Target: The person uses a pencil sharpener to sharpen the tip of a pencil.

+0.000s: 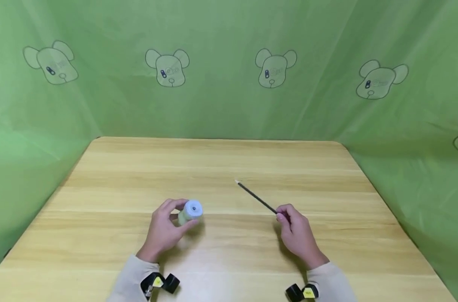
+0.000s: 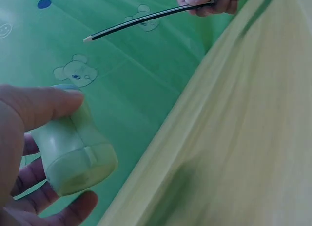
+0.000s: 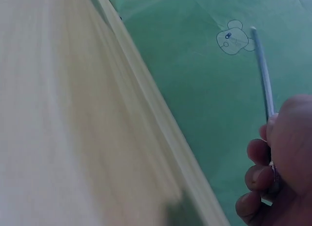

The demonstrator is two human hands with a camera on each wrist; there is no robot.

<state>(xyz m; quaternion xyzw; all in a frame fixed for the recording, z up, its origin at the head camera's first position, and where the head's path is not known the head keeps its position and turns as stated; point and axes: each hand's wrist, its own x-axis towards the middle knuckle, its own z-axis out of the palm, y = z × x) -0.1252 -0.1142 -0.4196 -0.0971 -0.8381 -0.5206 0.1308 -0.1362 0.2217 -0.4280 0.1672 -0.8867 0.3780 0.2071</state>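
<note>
Above the table's near half, my left hand (image 1: pixel 164 230) grips a small green pencil sharpener (image 1: pixel 193 209) with a pale blue top and a dark hole in it. The left wrist view shows the thumb across the upper part of the sharpener (image 2: pixel 73 148), whose rounded base points down. My right hand (image 1: pixel 297 231) pinches a dark striped pencil (image 1: pixel 257 198) near one end. Its pale tip points up and to the left, apart from the sharpener. Curled fingers (image 3: pixel 258 177) hide the pencil's rear end in the right wrist view.
Both hands are over a light wooden table (image 1: pixel 221 163) with rounded far corners. A green curtain (image 1: pixel 221 105) with printed bear heads surrounds its back and sides. Black devices with yellow labels, such as the one on the left wrist (image 1: pixel 171 283), sit on both wrists.
</note>
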